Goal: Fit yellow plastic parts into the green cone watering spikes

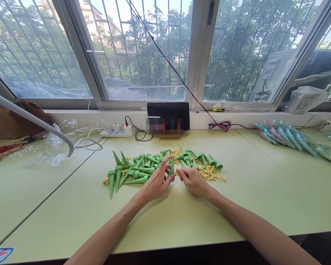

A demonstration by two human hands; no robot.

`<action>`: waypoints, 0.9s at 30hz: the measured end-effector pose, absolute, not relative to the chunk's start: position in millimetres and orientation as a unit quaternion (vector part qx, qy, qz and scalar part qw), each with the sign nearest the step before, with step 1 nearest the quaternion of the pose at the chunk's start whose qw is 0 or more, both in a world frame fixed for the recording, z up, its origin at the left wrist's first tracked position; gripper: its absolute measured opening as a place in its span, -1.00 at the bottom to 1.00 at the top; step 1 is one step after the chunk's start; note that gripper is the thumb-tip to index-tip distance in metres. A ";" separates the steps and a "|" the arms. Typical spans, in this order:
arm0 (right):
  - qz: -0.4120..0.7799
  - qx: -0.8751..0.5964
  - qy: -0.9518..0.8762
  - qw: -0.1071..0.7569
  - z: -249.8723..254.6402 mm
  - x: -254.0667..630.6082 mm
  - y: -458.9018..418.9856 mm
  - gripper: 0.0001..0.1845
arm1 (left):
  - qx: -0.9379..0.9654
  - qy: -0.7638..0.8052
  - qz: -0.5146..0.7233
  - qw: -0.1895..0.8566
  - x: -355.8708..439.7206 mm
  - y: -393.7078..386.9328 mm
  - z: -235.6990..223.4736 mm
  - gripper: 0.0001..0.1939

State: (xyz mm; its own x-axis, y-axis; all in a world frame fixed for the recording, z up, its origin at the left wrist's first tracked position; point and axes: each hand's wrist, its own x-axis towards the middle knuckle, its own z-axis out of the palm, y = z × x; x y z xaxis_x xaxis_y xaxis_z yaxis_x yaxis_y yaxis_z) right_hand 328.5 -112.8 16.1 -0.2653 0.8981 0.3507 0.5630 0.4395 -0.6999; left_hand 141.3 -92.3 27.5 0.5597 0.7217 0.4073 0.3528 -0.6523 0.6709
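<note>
My left hand (157, 181) grips a green plastic spike (171, 167), its narrow tip pointing up. Close beside it, my right hand (194, 180) is closed in a pinch on a small yellow plastic piece (177, 173), mostly covered by the fingers and held against or very near the spike's side. Behind and left of my hands lies a heap of similar green spikes (139, 170) with ribbed caps. More spikes (202, 158) lie behind my right hand, among loose yellow pieces (209, 173).
A dark-screened tablet (168, 114) stands against the wall at the back. To its left is a power strip (117, 131) with cables. Bagged items (285, 134) lie at the right, and clear plastic wrap (53, 147) at the left. A white curved tube (35, 117) crosses the left side.
</note>
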 end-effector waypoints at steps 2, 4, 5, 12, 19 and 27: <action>0.225 -0.478 -0.763 0.372 14.5 328.7 -112.3 -0.53 | 0.838 0.321 0.347 0.274 141.4 -92.6 28.5 -0.42; 0.223 -0.476 -0.764 0.373 12.8 329.1 -112.0 -0.52 | 0.836 0.324 0.347 0.276 141.2 -92.5 29.0 -0.42; 0.221 -0.476 -0.765 0.374 12.2 329.3 -112.0 -0.51 | 0.836 0.326 0.345 0.275 141.0 -92.1 29.0 -0.43; 0.208 -0.467 -0.785 0.351 12.5 329.9 -113.0 -0.44 | 0.845 0.368 0.317 0.225 139.5 -87.5 26.2 -0.76; 0.206 -0.452 -0.802 0.331 11.6 331.3 -114.5 -0.43 | 0.834 0.377 0.360 0.181 139.1 -80.0 24.5 -0.91; 0.202 -0.441 -0.812 0.324 10.3 332.8 -113.0 -0.45 | 0.752 0.444 0.486 0.034 122.2 -59.1 32.6 -0.83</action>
